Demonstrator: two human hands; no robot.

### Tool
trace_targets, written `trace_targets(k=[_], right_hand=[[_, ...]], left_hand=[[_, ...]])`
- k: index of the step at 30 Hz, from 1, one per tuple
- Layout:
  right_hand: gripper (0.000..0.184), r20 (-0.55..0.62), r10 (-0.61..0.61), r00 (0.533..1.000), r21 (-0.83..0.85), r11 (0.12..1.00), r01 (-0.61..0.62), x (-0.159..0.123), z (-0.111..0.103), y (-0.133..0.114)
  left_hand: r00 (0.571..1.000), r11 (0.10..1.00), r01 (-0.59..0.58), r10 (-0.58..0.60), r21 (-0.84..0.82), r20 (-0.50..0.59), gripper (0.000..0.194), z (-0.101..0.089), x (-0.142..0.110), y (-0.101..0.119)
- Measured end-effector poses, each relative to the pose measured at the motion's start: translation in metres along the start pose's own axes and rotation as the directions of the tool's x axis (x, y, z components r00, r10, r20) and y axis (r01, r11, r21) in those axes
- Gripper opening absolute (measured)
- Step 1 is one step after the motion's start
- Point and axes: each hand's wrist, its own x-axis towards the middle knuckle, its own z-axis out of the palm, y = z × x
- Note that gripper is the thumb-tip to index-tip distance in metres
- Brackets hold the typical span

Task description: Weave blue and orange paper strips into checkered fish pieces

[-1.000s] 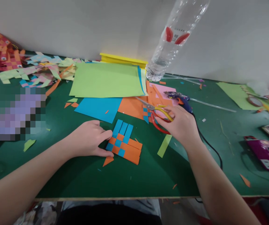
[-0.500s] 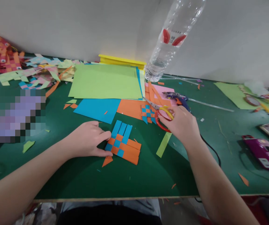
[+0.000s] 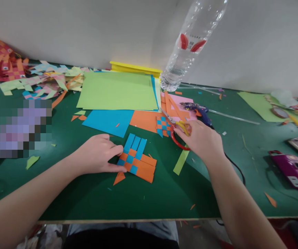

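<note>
A woven paper piece (image 3: pixel 138 159) of blue and orange strips lies flat on the table, its blue strips pointing away and its orange strips to the right. At its left edge, my left hand (image 3: pixel 97 154) is closed on it with thumb and forefinger; the other fingers are curled in. My right hand (image 3: pixel 202 138) grips a pair of scissors (image 3: pixel 173 121) by the red and yellow handles, blades pointing up and left. Beside the scissors lies a smaller blue-and-orange woven piece (image 3: pixel 163 125), partly covered by them. A green paper strip (image 3: pixel 180 162) is below the right hand.
Stacked green sheets (image 3: pixel 118 90) lie at the back, with a blue sheet (image 3: pixel 107 120) in front. A water bottle (image 3: pixel 182 58) leans by the wall, near a glue gun (image 3: pixel 199 110). Woven scraps (image 3: pixel 47 77) fill the back left; a purple power socket (image 3: pixel 291 169) sits right.
My right hand has shifted slightly downward with the scissors, and the handles have turned a little. The left hand and the woven paper stay almost where they were.
</note>
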Motion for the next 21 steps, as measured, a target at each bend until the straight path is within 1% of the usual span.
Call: trace_targets(k=[2,3,4,6,7,8,9,10,11,12,14,15,17,21], right_hand=[[0.039,-0.135,-0.061,0.989,0.013,0.998,0.063,-0.003,-0.004,-0.001],[0.036,-0.208,-0.101,0.973,0.031,0.993,0.11,-0.004,-0.006,-0.002],[0.031,-0.276,-0.143,0.95,0.059,0.985,0.165,-0.006,-0.009,-0.004],[0.022,-0.371,-0.252,0.894,0.114,0.943,0.313,-0.011,-0.014,-0.012],[0.018,-0.398,-0.307,0.864,0.135,0.912,0.386,-0.015,-0.017,-0.018],[0.016,-0.415,-0.386,0.823,0.16,0.86,0.484,-0.018,-0.02,-0.024],[0.013,-0.426,-0.48,0.767,0.175,0.789,0.59,-0.022,-0.021,-0.031],[0.013,-0.413,-0.551,0.725,0.191,0.726,0.66,-0.025,-0.022,-0.038],[0.013,-0.392,-0.631,0.669,0.211,0.647,0.733,-0.029,-0.023,-0.044],[0.014,-0.371,-0.696,0.615,0.235,0.571,0.787,-0.032,-0.022,-0.05],[0.017,-0.323,-0.778,0.539,0.28,0.466,0.839,-0.037,-0.018,-0.059],[0.018,-0.299,-0.802,0.517,0.302,0.434,0.849,-0.039,-0.016,-0.062],[0.021,-0.273,-0.826,0.493,0.337,0.398,0.853,-0.041,-0.011,-0.064],[0.024,-0.287,-0.825,0.487,0.373,0.372,0.85,-0.04,-0.006,-0.063]], left_hand=[[0.998,0.999,0.04,-0.039,0.036,-0.041,0.044,0.0,0.0,-0.001],[0.995,0.996,0.072,-0.068,0.047,-0.07,0.041,0.001,0.0,-0.002],[0.99,0.993,0.103,-0.098,0.05,-0.102,0.037,0.002,0.001,-0.002],[0.973,0.986,0.163,-0.155,0.035,-0.17,0.028,0.004,0.003,-0.004],[0.964,0.982,0.187,-0.179,0.023,-0.196,0.024,0.005,0.004,-0.004],[0.956,0.978,0.208,-0.201,0.011,-0.214,0.021,0.007,0.006,-0.004],[0.95,0.974,0.225,-0.219,0.0,-0.224,0.02,0.009,0.007,-0.004],[0.946,0.971,0.239,-0.234,-0.008,-0.223,0.02,0.011,0.009,-0.004],[0.946,0.969,0.246,-0.244,-0.015,-0.215,0.021,0.013,0.01,-0.004],[0.949,0.97,0.244,-0.243,-0.021,-0.2,0.023,0.015,0.012,-0.003],[0.964,0.976,0.216,-0.219,-0.033,-0.153,0.026,0.019,0.014,-0.003],[0.968,0.977,0.208,-0.211,-0.033,-0.136,0.028,0.02,0.014,-0.003],[0.973,0.981,0.195,-0.196,-0.025,-0.123,0.032,0.023,0.015,-0.003],[0.981,0.986,0.166,-0.167,-0.016,-0.098,0.032,0.026,0.013,-0.005]])
